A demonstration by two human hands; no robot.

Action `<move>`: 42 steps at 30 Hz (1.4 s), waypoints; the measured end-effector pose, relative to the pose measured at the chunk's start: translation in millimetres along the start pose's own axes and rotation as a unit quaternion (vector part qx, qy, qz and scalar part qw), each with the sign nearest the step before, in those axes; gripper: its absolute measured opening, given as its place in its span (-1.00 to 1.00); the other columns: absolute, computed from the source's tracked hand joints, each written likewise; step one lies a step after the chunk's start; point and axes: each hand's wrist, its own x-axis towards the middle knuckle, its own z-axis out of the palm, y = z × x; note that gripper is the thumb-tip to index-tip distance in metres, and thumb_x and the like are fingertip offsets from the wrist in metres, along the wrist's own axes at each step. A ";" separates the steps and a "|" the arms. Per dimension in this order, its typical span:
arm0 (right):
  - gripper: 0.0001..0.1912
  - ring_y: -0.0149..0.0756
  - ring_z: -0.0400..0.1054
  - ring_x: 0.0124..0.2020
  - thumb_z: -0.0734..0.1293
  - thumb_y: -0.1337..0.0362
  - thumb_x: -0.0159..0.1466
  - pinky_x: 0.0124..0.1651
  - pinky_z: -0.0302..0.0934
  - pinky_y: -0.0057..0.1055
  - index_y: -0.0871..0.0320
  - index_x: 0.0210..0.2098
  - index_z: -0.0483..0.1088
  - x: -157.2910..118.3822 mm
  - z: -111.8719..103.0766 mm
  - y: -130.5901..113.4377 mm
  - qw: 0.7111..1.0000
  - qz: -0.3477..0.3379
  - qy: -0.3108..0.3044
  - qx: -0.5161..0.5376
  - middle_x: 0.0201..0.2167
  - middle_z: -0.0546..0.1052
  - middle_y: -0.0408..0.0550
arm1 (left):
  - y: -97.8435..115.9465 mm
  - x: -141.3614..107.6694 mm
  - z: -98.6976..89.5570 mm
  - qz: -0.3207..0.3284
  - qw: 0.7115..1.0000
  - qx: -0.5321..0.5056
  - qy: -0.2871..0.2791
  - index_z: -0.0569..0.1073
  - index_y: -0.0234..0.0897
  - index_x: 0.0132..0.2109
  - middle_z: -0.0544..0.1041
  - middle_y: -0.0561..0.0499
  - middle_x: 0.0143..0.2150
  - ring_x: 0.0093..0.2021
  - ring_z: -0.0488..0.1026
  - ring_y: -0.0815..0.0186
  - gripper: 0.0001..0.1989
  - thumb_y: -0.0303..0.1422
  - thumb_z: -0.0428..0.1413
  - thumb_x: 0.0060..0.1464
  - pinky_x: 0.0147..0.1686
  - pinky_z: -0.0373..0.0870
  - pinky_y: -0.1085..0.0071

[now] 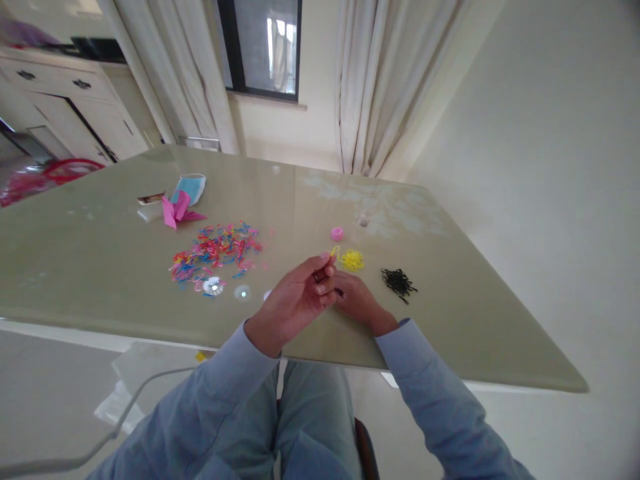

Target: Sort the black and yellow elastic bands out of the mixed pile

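My left hand point(303, 293), palm turned up, pinches a small yellow rubber band point(335, 251) between thumb and fingertips. Close against it, my right hand point(357, 300) is curled, its fingertips largely covered by the left fingers. A dark bit shows between the hands, too small to name. Just beyond them lies a small pile of yellow rubber bands point(353, 260). To the right sits a pile of black rubber bands point(399, 283). Mixed red, blue, pink and orange bands point(220, 247) are spread loosely on the left.
Behind the yellow pile stands a small pink ring-shaped roll point(337, 233). A pink folded paper point(179, 210) and a blue face mask point(191, 189) lie at the table's far left. The table's front edge point(345, 363) runs under my forearms. A wall rises to the right.
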 end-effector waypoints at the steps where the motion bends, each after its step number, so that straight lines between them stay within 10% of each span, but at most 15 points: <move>1: -0.80 -0.30 0.37 -0.29 0.24 0.27 0.38 -0.20 0.18 -0.43 0.12 -0.34 0.45 0.0 0.8 0.6 1.000 0.000 0.003 0.002 -0.34 0.51 -0.05 | -0.4 4.0 -0.7 0.007 1.000 0.009 0.000 0.47 -0.37 -0.32 0.37 0.14 -0.46 -0.62 0.16 0.60 -0.88 -0.40 0.24 0.04 -0.62 0.16 0.59; 9: -0.77 -0.31 0.34 -0.37 0.25 0.32 0.36 -0.28 0.16 -0.43 0.17 -0.40 0.45 1.5 -0.3 -1.1 1.000 0.006 0.003 -0.024 -0.39 0.50 -0.03 | -4.3 73.1 -14.1 0.132 0.969 0.198 0.061 0.48 -0.34 -0.40 0.35 0.16 -0.51 -0.62 0.13 0.56 -0.83 -0.32 0.27 -0.06 -0.62 0.06 0.54; 16: -0.78 -0.25 0.41 -0.26 0.25 0.32 0.36 -0.20 0.22 -0.39 0.18 -0.29 0.54 2.1 -0.8 -1.0 1.000 0.012 0.004 -0.010 -0.26 0.58 0.06 | -11.3 125.6 -31.8 0.269 0.658 0.702 0.048 0.56 -0.33 -0.39 0.56 0.00 -0.42 -0.40 0.40 0.34 -0.82 -0.39 0.10 0.09 -0.28 0.30 0.40; 19: -0.78 -0.28 0.40 -0.32 0.27 0.32 0.35 -0.24 0.21 -0.39 0.19 -0.34 0.55 2.2 1.4 0.4 1.000 0.024 0.010 -0.014 -0.33 0.59 0.04 | -14.1 133.2 -37.5 0.256 0.590 0.766 0.021 0.60 -0.34 -0.35 0.61 -0.10 -0.32 -0.34 0.45 0.27 -0.77 -0.38 0.06 0.13 -0.21 0.33 0.34; 30: -0.80 -0.29 0.38 -0.32 0.27 0.37 0.34 -0.24 0.19 -0.40 0.21 -0.36 0.51 2.4 -0.6 0.2 1.000 0.015 0.003 -0.004 -0.35 0.55 0.02 | -1.6 118.1 -48.4 0.249 0.631 0.735 -0.007 0.63 -0.32 -0.28 0.65 -0.06 -0.28 -0.28 0.52 0.26 -0.79 -0.36 0.10 0.10 -0.22 0.37 0.39; 42: -0.62 -0.37 0.27 -0.43 0.20 0.17 0.42 -0.32 0.12 -0.43 0.17 -0.48 0.40 2.7 -9.6 -6.2 1.000 0.021 0.014 0.008 -0.50 0.41 -0.11 | 34.3 21.3 -90.9 0.218 0.646 0.731 0.022 0.61 -0.31 -0.25 0.64 -0.07 -0.30 -0.33 0.49 0.28 -0.75 -0.29 0.07 0.13 -0.30 0.33 0.40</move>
